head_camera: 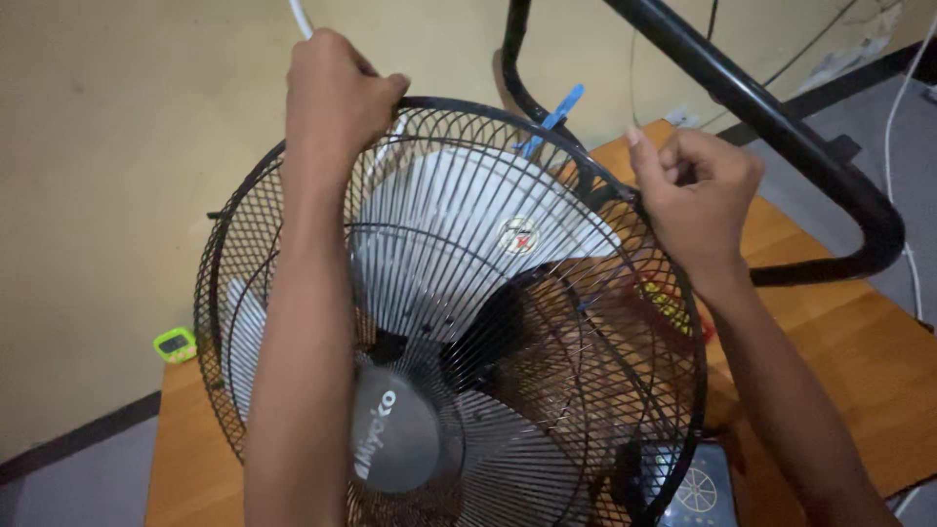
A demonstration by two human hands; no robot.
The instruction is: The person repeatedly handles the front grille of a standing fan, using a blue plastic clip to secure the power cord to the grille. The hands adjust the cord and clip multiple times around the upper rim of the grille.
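Observation:
A black wire fan guard (pixel 224 283) stands on a wooden table (pixel 839 361), with white fan blades (pixel 459 234) and a grey round hub cap (pixel 390 429) inside it. My left hand (pixel 332 98) is closed around the guard's top rim. My right hand (pixel 693 195) pinches the rim on the right side, fingers curled. A blue clip (pixel 554 115) sits on the rim between my two hands.
A black tubular stand (pixel 781 127) arcs over the table at the right. A small green timer (pixel 175 344) lies at the table's left corner. White cables (pixel 893 127) hang along the wall and floor. A dark base panel (pixel 698 488) shows at the bottom.

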